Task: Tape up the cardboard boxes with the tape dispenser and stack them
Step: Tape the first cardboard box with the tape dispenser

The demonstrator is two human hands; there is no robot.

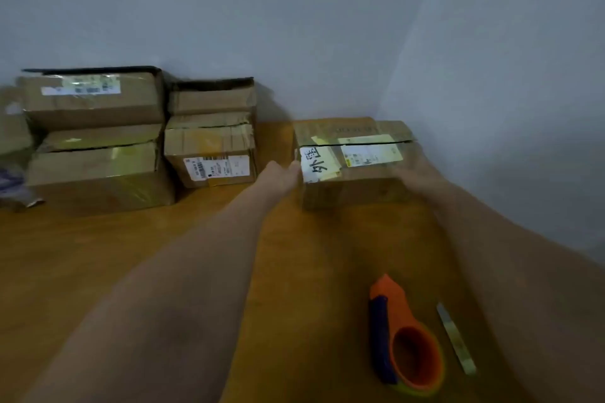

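Note:
A small cardboard box [353,180] with white labels and yellowish tape across its top seam stands on the wooden table [131,255], far right near the wall corner. My left hand [282,173] touches the box's left side. My right hand [415,170], blurred, lies against its right front edge, so the box sits between both hands. An orange and blue tape dispenser [406,334] lies on the table near me, between my forearms, untouched.
Two stacks of taped cardboard boxes stand against the back wall: a large stack [95,141] at the left and a smaller stack [211,137] beside it. A thin pale strip [456,339] lies right of the dispenser. Grey walls close off the back and right.

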